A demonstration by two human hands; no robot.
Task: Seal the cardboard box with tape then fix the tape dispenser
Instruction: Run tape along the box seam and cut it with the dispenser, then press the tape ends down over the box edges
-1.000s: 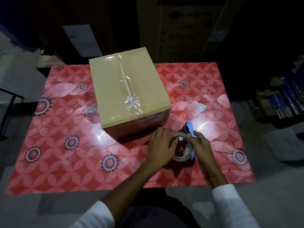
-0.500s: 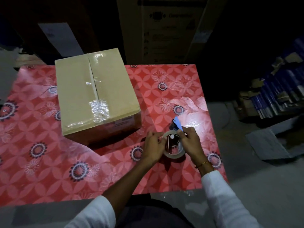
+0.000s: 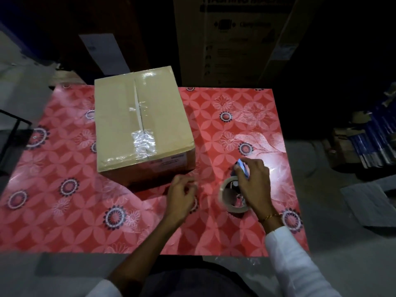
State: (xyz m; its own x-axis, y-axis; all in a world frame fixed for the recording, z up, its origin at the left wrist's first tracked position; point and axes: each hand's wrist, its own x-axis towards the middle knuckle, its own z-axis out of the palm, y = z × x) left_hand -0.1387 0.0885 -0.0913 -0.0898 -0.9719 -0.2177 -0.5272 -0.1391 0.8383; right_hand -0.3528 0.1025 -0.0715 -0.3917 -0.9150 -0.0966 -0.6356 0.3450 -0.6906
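Our right hand [image 3: 254,181] grips the tape dispenser [image 3: 234,195]; our left hand [image 3: 182,192] hovers loosely curled, holding nothing. One-handed, the roll may slip off the worktop [image 3: 64,211].

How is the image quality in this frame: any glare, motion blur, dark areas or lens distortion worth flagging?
Head view: dim overall, background nearly black; glare on the tablecloth beside the right hand and on the box's crinkled tape; left hand and tape roll motion-blurred; wide-angle lens bows the table edges.
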